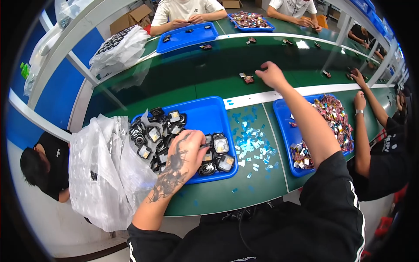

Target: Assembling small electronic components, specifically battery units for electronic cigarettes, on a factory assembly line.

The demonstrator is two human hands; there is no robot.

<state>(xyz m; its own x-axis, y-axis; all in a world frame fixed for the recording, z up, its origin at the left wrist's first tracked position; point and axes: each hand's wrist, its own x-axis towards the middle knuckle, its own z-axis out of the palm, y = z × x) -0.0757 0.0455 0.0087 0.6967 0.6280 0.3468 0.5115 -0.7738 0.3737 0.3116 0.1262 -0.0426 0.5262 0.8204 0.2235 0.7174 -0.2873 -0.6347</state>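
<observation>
My left hand (188, 146) is over the blue tray (201, 108) in front of me, its thumb and fingers closed on the dark edge of a black plastic housing that the hand mostly hides. Around it lie several black housings (224, 162) with pale square windows or round lens rings. My right hand (273, 76) stretches far over the green conveyor belt, fingers apart and nothing visible in them. Just left of its fingertips sits a small circuit assembly (248, 79) with reddish wiring, apart from the hand.
Small blue and white film pieces (255, 142) are scattered between the trays. Wired circuit parts (334, 118) heap up in a right-hand blue tray (283, 131). Plastic-wrapped stacks (98, 170) stand at left. Co-workers sit across the belt and at right; white frame posts (83, 69) rise at the sides.
</observation>
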